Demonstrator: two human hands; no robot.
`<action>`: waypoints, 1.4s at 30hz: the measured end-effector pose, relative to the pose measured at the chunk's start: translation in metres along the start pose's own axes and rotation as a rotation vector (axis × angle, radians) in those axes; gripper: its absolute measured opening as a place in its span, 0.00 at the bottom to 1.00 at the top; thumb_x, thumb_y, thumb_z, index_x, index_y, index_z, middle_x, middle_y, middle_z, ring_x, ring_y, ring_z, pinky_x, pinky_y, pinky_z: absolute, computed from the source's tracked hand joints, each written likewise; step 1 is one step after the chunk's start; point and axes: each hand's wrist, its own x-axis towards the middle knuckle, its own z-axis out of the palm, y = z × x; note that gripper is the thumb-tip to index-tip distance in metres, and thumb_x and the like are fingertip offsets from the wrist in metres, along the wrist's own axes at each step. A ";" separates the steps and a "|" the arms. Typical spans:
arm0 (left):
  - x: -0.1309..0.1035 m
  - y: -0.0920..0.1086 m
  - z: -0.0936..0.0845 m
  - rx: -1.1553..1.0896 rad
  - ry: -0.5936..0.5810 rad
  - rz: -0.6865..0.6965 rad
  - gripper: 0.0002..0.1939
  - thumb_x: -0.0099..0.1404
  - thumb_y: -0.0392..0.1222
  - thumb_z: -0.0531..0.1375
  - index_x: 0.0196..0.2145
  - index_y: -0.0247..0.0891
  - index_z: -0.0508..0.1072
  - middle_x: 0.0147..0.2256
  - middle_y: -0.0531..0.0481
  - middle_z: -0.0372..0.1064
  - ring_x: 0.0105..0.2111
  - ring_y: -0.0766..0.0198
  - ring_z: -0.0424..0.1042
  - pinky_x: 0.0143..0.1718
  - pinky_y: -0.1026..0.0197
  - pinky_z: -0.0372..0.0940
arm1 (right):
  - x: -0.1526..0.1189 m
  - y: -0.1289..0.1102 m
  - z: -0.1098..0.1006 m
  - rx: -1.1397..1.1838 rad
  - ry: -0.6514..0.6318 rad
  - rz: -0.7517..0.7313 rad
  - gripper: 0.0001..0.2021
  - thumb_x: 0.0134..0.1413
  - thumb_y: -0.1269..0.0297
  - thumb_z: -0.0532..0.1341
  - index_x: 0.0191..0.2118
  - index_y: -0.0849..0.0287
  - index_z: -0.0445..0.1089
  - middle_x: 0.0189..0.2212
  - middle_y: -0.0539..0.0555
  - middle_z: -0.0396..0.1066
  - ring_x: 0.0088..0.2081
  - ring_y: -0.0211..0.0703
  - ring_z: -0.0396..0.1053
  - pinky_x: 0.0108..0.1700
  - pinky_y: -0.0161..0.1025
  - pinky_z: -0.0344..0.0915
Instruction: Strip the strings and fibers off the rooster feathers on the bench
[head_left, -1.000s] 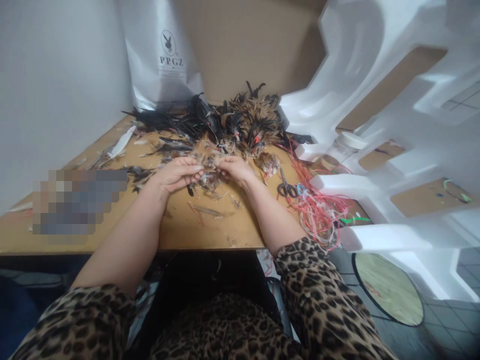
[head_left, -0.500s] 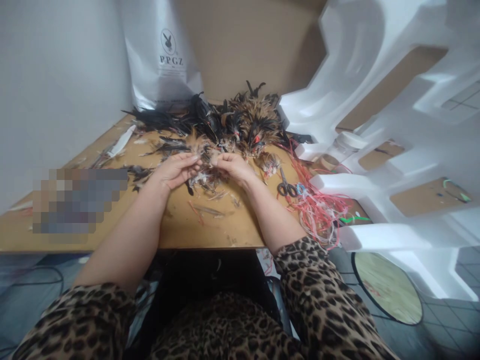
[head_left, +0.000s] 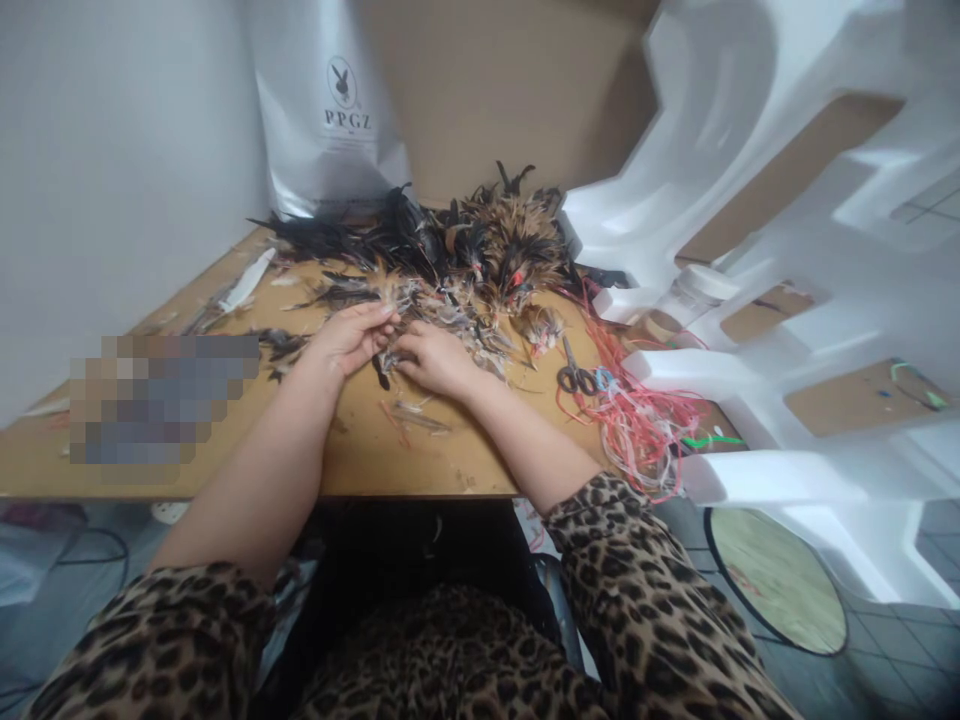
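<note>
Head view shows a brown desk with a heap of dark and brown feathers along its back and a tangle of pink cords at its right. Before the heap, the right hand has its fingers curled down at loose feathers, whether gripping any I cannot tell. Scissors lie beside the cords, and the left hand's fingers press together, pinching a small tuft.
</note>
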 end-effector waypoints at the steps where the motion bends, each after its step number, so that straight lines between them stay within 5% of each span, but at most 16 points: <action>1: 0.000 0.000 0.000 0.004 0.002 -0.001 0.03 0.53 0.29 0.63 0.27 0.29 0.72 0.24 0.49 0.71 0.20 0.74 0.66 0.20 0.72 0.62 | 0.000 -0.002 0.003 -0.060 -0.012 -0.018 0.12 0.53 0.64 0.57 0.43 0.57 0.72 0.40 0.56 0.67 0.41 0.43 0.64 0.44 0.39 0.59; 6: 0.000 -0.001 0.000 0.013 0.003 -0.017 0.03 0.52 0.29 0.63 0.27 0.29 0.72 0.24 0.48 0.70 0.19 0.74 0.66 0.20 0.72 0.62 | 0.006 0.001 0.012 -0.001 0.066 0.045 0.12 0.57 0.64 0.53 0.37 0.58 0.74 0.37 0.56 0.68 0.41 0.43 0.64 0.45 0.40 0.59; 12: 0.001 -0.001 0.000 -0.011 0.012 -0.014 0.03 0.52 0.29 0.64 0.26 0.29 0.72 0.24 0.49 0.70 0.19 0.74 0.66 0.18 0.73 0.60 | 0.013 0.026 0.005 0.963 0.454 0.418 0.09 0.48 0.61 0.62 0.33 0.61 0.72 0.27 0.49 0.71 0.27 0.33 0.65 0.34 0.32 0.62; 16: 0.000 -0.001 0.003 -0.009 0.033 -0.038 0.03 0.52 0.29 0.63 0.27 0.29 0.72 0.24 0.48 0.71 0.18 0.74 0.66 0.17 0.74 0.60 | 0.013 0.034 -0.005 1.462 0.491 0.620 0.09 0.43 0.63 0.66 0.32 0.61 0.70 0.23 0.47 0.71 0.21 0.28 0.62 0.22 0.27 0.58; 20: -0.001 0.000 0.005 0.002 0.024 -0.049 0.01 0.54 0.28 0.62 0.27 0.28 0.72 0.24 0.48 0.71 0.18 0.74 0.66 0.17 0.74 0.61 | 0.010 0.034 -0.016 1.665 0.512 0.678 0.05 0.47 0.69 0.64 0.31 0.61 0.68 0.23 0.47 0.72 0.22 0.28 0.66 0.23 0.25 0.61; 26: -0.004 -0.002 0.008 -0.021 -0.029 -0.092 0.03 0.54 0.28 0.62 0.29 0.29 0.73 0.26 0.47 0.72 0.21 0.73 0.68 0.19 0.73 0.62 | 0.010 0.022 -0.018 1.739 0.562 0.608 0.04 0.48 0.71 0.63 0.31 0.60 0.66 0.26 0.47 0.75 0.29 0.30 0.72 0.28 0.25 0.67; 33: -0.003 -0.002 0.010 -0.077 -0.104 -0.019 0.05 0.54 0.30 0.62 0.32 0.29 0.75 0.28 0.45 0.73 0.24 0.72 0.70 0.22 0.73 0.63 | 0.014 0.011 0.005 1.596 0.484 0.496 0.08 0.42 0.68 0.67 0.28 0.61 0.67 0.25 0.48 0.73 0.28 0.31 0.71 0.30 0.26 0.67; 42: -0.005 -0.001 0.013 0.144 0.028 0.142 0.05 0.48 0.33 0.66 0.25 0.30 0.76 0.22 0.47 0.71 0.21 0.73 0.67 0.21 0.73 0.60 | 0.009 0.019 -0.006 1.244 0.334 0.555 0.14 0.40 0.55 0.67 0.28 0.62 0.71 0.16 0.45 0.65 0.17 0.28 0.59 0.22 0.28 0.58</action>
